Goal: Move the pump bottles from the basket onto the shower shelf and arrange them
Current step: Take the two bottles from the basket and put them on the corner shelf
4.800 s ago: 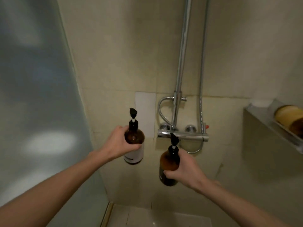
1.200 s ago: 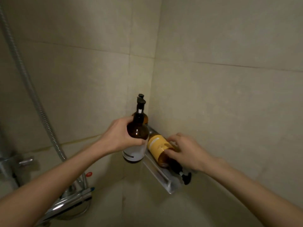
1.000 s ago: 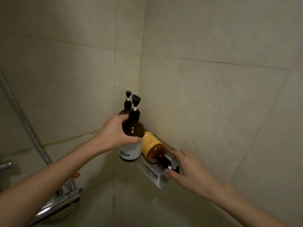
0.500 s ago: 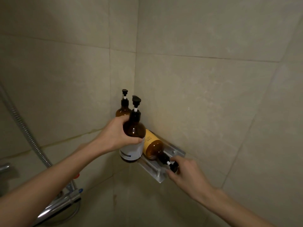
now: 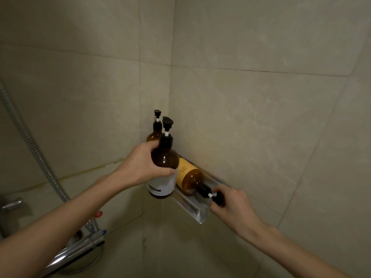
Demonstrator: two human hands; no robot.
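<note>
Left hand [image 5: 143, 167] gripping white-labelled pump bottle [image 5: 163, 167]; right hand [image 5: 230, 205] pinching toppled yellow-labelled bottle [image 5: 189, 177] pump — risking rolling off shower shelf [image 5: 192, 209].

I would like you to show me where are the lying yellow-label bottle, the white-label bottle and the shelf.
yellow-label bottle [image 5: 185, 173]: head view, on its yellow label.
white-label bottle [image 5: 164, 159]: head view, on its brown shoulder.
shelf [image 5: 190, 207]: head view, on its front rim.

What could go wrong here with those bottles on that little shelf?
The yellow-labelled bottle lies on its side on the narrow shelf; the right hand grips only its pump, so it might roll off. The left hand holds another bottle near the edge, close enough to knock the corner bottle.
</note>
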